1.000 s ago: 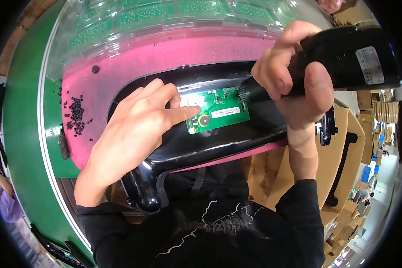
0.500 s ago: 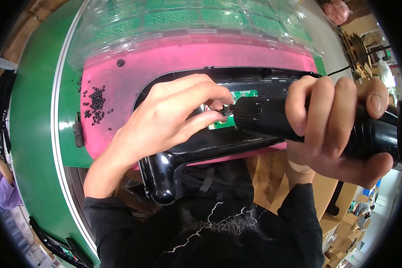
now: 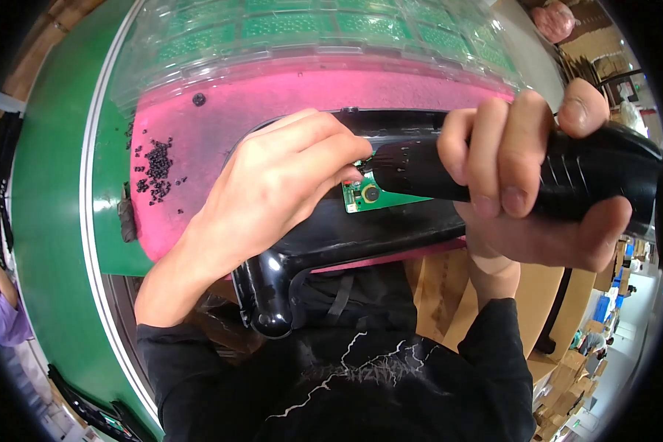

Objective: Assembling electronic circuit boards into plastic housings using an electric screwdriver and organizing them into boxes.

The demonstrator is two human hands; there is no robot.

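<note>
A screw is apparently being set at the black driver (image 3: pixel 412 171), over the circuit board (image 3: pixel 399 199).
One driver is wrapped firmly by the right hand (image 3: pixel 523 169); the left hand's (image 3: pixel 272 177) fingers are held narrowly at its tip, their contents indiscernible. One board is seated in one black housing (image 3: pixel 331 237); the loose screws (image 3: pixel 157 163) are too many to be counted. Steady alignment seems called for.
</note>
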